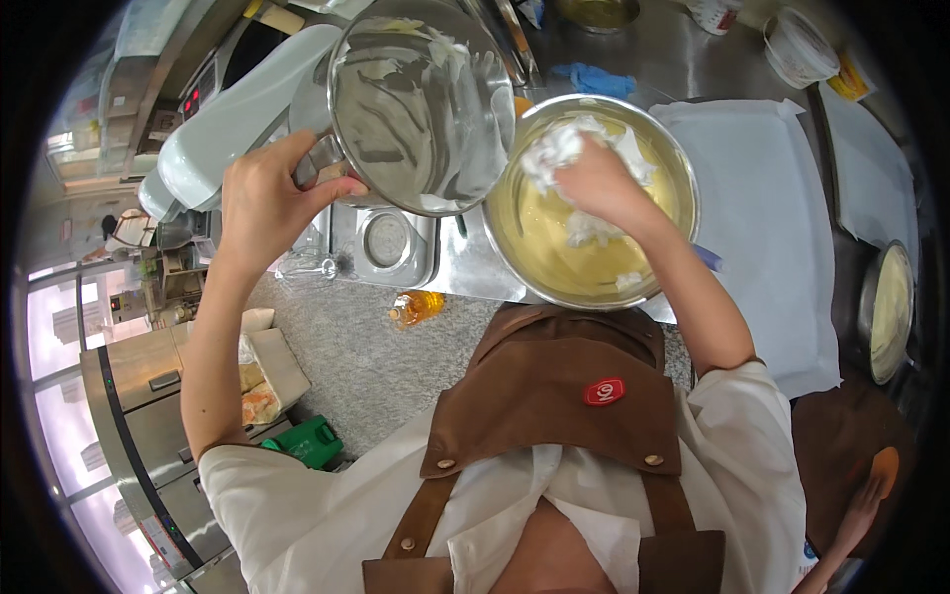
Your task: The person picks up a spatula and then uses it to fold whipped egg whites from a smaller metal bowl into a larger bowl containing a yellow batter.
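My left hand (274, 197) grips the handle (323, 156) of a tilted steel mixer bowl (390, 111). White foam, which looks like whipped egg white, is smeared over its inner wall. Beside it stands a wide steel mixing bowl (695, 189) holding pale yellow batter (538, 241). My right hand (605, 178) is inside that wide bowl, against a clump of white foam (553, 152). Foam covers the fingers, so their grip and any tool in them are hidden. More white lumps (594, 228) lie on the batter.
A stand mixer (241, 122) stands left, with a whisk (308, 267) and a scale (390, 249) nearby. At right are a paper-lined tray (757, 223) and a bowl of pale mixture (890, 315). Another person's hand (861, 512) holds an orange scraper (884, 471) at lower right.
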Demonstrator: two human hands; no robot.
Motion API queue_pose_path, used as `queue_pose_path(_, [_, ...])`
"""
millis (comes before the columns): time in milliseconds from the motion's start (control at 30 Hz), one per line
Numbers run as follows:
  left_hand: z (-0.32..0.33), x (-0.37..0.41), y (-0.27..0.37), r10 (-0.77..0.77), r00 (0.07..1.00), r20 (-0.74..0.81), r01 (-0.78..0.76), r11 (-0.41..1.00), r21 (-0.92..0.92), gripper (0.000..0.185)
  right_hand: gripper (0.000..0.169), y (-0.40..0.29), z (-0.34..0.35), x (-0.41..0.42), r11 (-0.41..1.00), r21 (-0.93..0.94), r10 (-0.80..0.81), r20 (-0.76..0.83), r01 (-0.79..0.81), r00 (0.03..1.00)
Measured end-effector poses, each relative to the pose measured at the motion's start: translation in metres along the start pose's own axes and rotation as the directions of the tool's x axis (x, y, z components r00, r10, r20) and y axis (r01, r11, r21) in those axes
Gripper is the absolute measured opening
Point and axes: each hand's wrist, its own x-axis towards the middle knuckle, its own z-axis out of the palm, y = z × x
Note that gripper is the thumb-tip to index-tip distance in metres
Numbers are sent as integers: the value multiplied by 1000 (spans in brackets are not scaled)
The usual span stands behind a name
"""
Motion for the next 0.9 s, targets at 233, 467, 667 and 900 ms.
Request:
queue_pose_path(233, [-14, -16, -14, -243, 970, 17, 236, 918, -318, 34, 47, 110, 11, -17, 831, -548, -46, -236, -94, 971])
queue_pose_path(467, [-12, -27, -36, -312, 936, 164, 350, 780, -518, 20, 47, 49, -22, 1, 998, -2, -59, -450, 64, 891])
queue_pose_path(667, [18, -39, -30, -499, 866, 24, 392, 651, -650, 26, 29, -40, -23, -25, 778, 622, -76, -43, 86, 996])
queue_pose_path(900, [26, -39, 9, -378, 911, -163, 265, 842, -470, 28, 21, -38, 63, 32, 225, 889, 10, 406, -398, 914])
